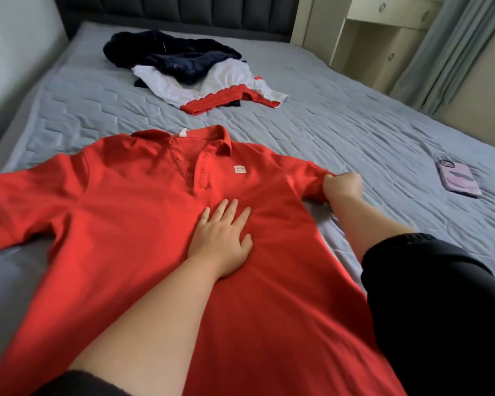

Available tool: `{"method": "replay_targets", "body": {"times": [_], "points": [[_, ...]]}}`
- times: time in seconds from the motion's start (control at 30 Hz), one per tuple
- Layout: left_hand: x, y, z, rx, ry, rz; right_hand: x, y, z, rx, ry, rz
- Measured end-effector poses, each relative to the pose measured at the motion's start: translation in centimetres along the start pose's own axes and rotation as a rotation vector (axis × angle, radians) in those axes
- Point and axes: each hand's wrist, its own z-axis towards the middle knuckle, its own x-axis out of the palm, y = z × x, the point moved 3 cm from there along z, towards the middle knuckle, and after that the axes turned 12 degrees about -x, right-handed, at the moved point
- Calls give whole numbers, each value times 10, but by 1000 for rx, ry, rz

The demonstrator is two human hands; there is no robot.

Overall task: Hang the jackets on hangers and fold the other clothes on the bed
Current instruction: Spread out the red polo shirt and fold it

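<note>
We find 1 red polo shirt [126, 224] spread face up on the bed [355, 132], collar far from the person and hem nearest, so its long axis runs away from the viewer. The left hand [222, 241] lies flat on the chest just below the buttons, fingers straight and apart, pressing the cloth. The right hand [342, 185] is at the shirt's right edge, fingers curled and clamped on the near sleeve [312, 175]. We judge the fold must carry that sleeve leftward, across the long axis, toward the anchoring left hand. The other sleeve [20, 207] lies well apart from both hands. A pile of clothes [189, 70] waits near the headboard.
</note>
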Motion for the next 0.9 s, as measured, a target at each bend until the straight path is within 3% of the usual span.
{"method": "replay_targets", "body": {"times": [0.07,0.13,0.23,0.4,0.5,0.57,0.63,0.7,0.8,0.9], "points": [[0,-1,0,21,0,-1,-5,-3,13,3,-31,-2],[0,-1,2,50,6,6,1,-4,21,59,40,59],[1,-1,8,74,11,17,11,3,18,217,172,259],[4,-5,21,117,4,15,29,5,15,318,483,149],[5,-11,26,254,-13,48,21,11,30,264,388,268],[6,-16,29,347,-25,73,10,21,39,141,205,259],[6,-17,31,374,-24,69,1,39,39,-87,-28,60],[6,-16,33,343,-43,18,0,63,24,-367,-124,-113],[-2,-8,36,128,-201,-178,15,95,-9,-714,17,-136],[-11,7,38,-147,-369,-577,29,103,-42,-826,315,17]]}}
